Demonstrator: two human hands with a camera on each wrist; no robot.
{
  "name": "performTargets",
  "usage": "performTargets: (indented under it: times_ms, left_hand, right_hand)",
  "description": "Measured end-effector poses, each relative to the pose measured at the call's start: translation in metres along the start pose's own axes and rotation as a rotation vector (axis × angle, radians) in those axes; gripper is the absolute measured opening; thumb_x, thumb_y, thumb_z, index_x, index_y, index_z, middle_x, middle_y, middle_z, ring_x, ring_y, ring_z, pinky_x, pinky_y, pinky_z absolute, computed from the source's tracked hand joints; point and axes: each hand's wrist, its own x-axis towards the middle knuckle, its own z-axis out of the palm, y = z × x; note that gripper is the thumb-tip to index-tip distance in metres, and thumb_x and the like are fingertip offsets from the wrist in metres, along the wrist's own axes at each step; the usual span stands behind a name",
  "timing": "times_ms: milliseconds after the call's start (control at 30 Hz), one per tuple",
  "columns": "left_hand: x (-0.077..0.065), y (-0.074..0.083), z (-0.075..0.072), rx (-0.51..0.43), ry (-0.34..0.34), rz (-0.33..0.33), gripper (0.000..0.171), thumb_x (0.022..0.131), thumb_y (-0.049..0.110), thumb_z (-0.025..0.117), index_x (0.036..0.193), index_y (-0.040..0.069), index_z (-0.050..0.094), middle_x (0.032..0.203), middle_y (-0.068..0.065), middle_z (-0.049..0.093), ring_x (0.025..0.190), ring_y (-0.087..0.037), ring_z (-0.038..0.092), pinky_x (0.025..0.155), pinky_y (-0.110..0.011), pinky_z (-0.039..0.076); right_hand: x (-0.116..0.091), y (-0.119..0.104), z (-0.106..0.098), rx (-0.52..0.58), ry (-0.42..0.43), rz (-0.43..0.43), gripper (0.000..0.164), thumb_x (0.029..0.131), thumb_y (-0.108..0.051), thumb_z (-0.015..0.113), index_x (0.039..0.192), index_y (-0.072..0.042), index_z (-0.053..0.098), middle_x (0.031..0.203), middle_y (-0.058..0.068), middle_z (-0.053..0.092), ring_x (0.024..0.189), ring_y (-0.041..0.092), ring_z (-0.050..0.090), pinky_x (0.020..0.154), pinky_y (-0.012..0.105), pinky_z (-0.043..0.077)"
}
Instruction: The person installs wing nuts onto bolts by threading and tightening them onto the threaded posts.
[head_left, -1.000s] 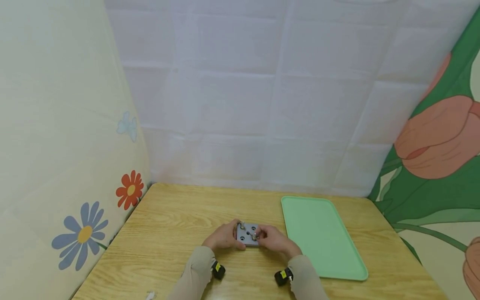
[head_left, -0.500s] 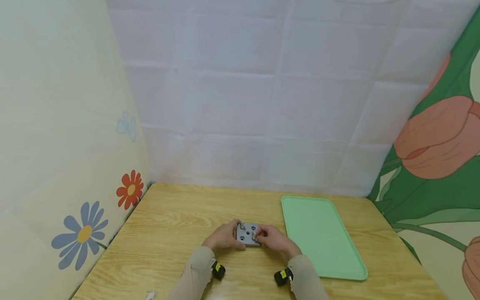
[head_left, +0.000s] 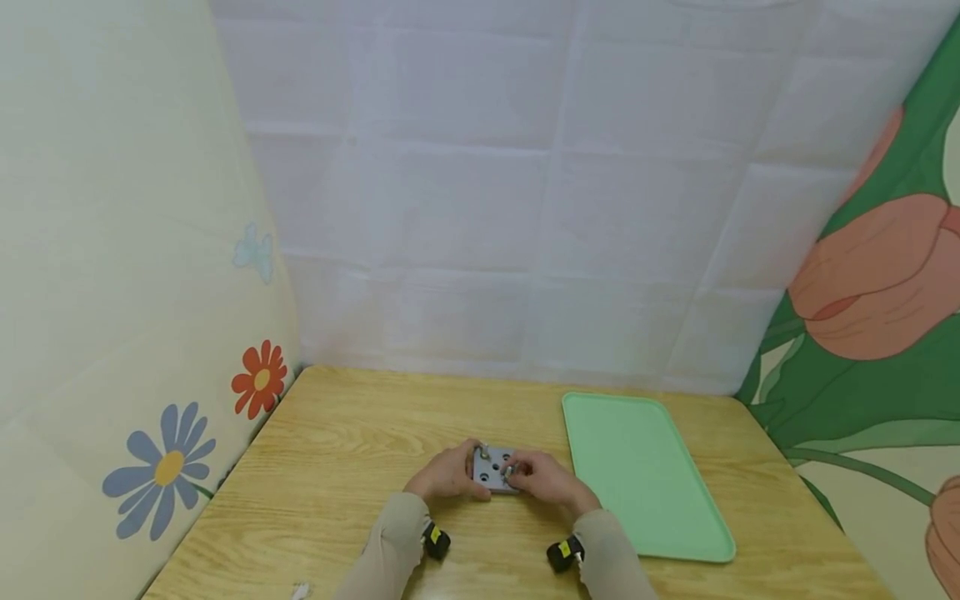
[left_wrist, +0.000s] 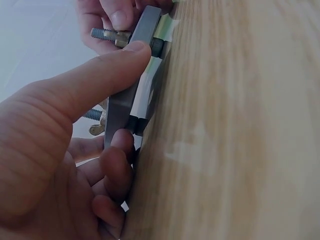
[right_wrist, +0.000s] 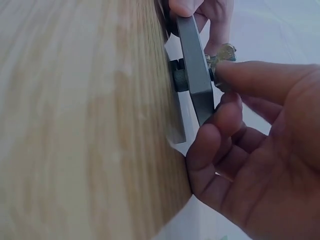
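A grey metal plate [head_left: 487, 467] with several round holes lies in front of the person. My left hand [head_left: 447, 472] grips its left side, thumb along the near edge. On the plate's right part, fingers of my right hand [head_left: 551, 479] pinch a wing nut [left_wrist: 121, 38] on a threaded bolt [left_wrist: 101, 34]. A second wing nut [head_left: 484, 453] sits at the far left corner, beside the left fingers. Dark bolt heads [right_wrist: 180, 79] stick out under the plate, holding it a little above the wood. The right fingers partly hide the wing nut they hold.
A light green tray [head_left: 645, 475] lies to the right, close beside the right forearm. A small whitish scrap [head_left: 301, 591] is at the near left of the wooden table [head_left: 360, 417]. White cloth [head_left: 450, 208] hangs behind, with patterned cloths at both sides.
The right fingers have shifted slightly around the wing nut, and its wings show at a different angle. The left hand and the plate have stayed in place.
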Motion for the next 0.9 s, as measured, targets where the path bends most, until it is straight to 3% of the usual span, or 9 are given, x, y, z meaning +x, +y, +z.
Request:
performTargets:
  times_ms: [133,500,600,767,900]
  left_hand:
    - [0.0009,0.0002,0.0006,0.005,-0.002,-0.008,0.079,0.062,0.041,0.077,0.126,0.015,0.04,0.073,0.002,0.052,0.063,-0.012,0.046,0.057,-0.028,0.036]
    - [0.0019,-0.0004,0.0013,0.011,-0.002,-0.005,0.079,0.061,0.042,0.076,0.126,0.015,0.04,0.082,0.004,0.052,0.069,-0.012,0.047,0.062,-0.029,0.037]
    - [0.0016,-0.001,0.0015,0.011,0.002,0.0,0.078,0.061,0.041,0.077,0.126,0.016,0.04,0.079,0.004,0.052,0.067,-0.012,0.047,0.06,-0.029,0.037]
    - [0.0015,-0.0026,0.0015,0.017,0.007,0.006,0.079,0.06,0.042,0.077,0.125,0.016,0.04,0.074,0.003,0.052,0.064,-0.012,0.046,0.059,-0.028,0.037]
    - [0.0005,-0.001,0.0009,0.017,0.004,-0.003,0.081,0.06,0.042,0.077,0.127,0.015,0.039,0.075,0.004,0.052,0.065,-0.012,0.046,0.06,-0.028,0.037]
  right_hand:
    - [0.0004,0.0004,0.0011,0.02,0.003,0.015,0.007,0.085,-0.021,0.059,0.09,-0.017,0.06,0.068,-0.002,0.051,0.056,0.01,0.045,0.049,0.025,0.038]
    - [-0.0007,-0.0037,0.0026,0.035,0.019,0.031,0.013,0.081,-0.019,0.062,0.086,-0.01,0.056,0.064,-0.001,0.05,0.052,0.01,0.044,0.046,0.025,0.037]
    - [-0.002,-0.0021,0.002,0.087,0.008,0.045,0.008,0.082,-0.012,0.056,0.089,-0.008,0.056,0.065,0.0,0.049,0.052,0.012,0.043,0.046,0.026,0.036]
    - [-0.0031,-0.0002,0.0014,0.211,-0.004,0.07,0.015,0.086,-0.003,0.041,0.091,-0.004,0.056,0.063,0.0,0.046,0.053,0.012,0.04,0.048,0.026,0.034]
    - [-0.0019,0.0002,0.001,0.186,0.001,0.059,0.01,0.089,-0.009,0.046,0.09,-0.005,0.055,0.064,0.0,0.048,0.055,0.013,0.043,0.049,0.026,0.035]
